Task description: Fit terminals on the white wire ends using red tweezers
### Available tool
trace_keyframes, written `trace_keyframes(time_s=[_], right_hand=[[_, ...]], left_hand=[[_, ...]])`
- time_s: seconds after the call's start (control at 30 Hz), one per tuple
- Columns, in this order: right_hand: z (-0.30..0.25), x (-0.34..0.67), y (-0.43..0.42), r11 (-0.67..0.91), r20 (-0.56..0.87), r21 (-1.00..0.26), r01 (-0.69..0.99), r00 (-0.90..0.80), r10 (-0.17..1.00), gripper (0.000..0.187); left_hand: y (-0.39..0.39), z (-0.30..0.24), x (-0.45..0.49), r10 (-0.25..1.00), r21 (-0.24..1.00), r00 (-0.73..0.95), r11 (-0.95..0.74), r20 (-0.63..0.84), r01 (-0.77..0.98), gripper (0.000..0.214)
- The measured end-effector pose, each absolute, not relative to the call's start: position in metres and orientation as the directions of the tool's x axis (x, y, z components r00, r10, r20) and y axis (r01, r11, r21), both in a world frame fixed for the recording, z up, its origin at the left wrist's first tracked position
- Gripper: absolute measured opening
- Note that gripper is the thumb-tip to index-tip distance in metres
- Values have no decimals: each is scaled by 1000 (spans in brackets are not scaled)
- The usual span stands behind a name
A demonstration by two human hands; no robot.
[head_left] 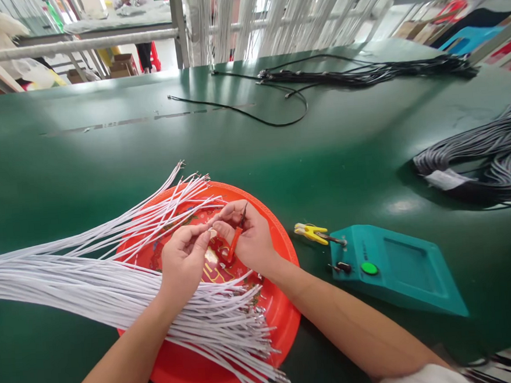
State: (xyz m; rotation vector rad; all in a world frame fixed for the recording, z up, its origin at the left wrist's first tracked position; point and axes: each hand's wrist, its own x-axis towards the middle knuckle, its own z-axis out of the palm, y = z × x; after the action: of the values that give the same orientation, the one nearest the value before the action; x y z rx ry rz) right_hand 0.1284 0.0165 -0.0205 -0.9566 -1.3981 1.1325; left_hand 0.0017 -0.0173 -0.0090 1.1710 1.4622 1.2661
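Over a round red tray [281, 236], my left hand [182, 259] is closed in a pinch on the end of a white cable. My right hand [253, 238] meets it there, thumb and forefinger at the same spot, with small red-handled cutters [232, 250] held in the palm and their dark tip pointing up. The cable's end is mostly hidden by my fingers. Many white cables [90, 279] come in from the left; one bunch lies behind my left hand, and a thicker bunch passes under my left forearm with metal-tipped ends over the tray's near side.
A teal tester box [409, 262] with a green button and yellow clip [311, 233] sits right of the tray on the green table [350, 167]. Black cables [352, 75] lie at the back; a grey cable coil [475, 153] lies far right. White strands hang behind, and people are beyond.
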Motion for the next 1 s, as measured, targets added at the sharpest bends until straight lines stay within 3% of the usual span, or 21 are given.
trace_keyframes(time_s=[0.13, 0.23, 0.33, 0.4, 0.47, 0.57, 0.77, 1.0], right_hand=[[-20, 132, 17, 289, 275, -953, 96, -136, 952, 10], [-18, 136, 18, 331, 273, -870, 365, -203, 940, 14], [-18, 139, 17, 441, 231, -590, 676, -382, 895, 26], [-18, 139, 16, 484, 188, -393, 782, -447, 875, 35], [-18, 138, 14, 482, 159, -278, 831, -455, 876, 36], [-17, 136, 13, 458, 136, -209, 864, -438, 889, 33], [-15, 134, 13, 426, 99, -178, 887, -415, 905, 29], [-6, 133, 12, 457, 32, -145, 878, -457, 889, 23]], left_hand=[[-15, -7, 0, 974, 991, -207, 110, -93, 71, 21], [-14, -6, -2, 960, 994, -272, 86, -63, 73, 23], [-15, -6, -3, 957, 994, -289, 57, -29, 88, 23], [-15, -7, -3, 959, 994, -283, 47, -17, 100, 22], [-16, -8, -3, 962, 992, -273, 37, -2, 122, 21], [-16, -10, -3, 964, 989, -266, 12, 28, 150, 17], [-16, -8, -1, 964, 983, -262, -3, 51, 182, 13], [-16, -9, -3, 954, 952, -244, -101, 176, 290, 7]])
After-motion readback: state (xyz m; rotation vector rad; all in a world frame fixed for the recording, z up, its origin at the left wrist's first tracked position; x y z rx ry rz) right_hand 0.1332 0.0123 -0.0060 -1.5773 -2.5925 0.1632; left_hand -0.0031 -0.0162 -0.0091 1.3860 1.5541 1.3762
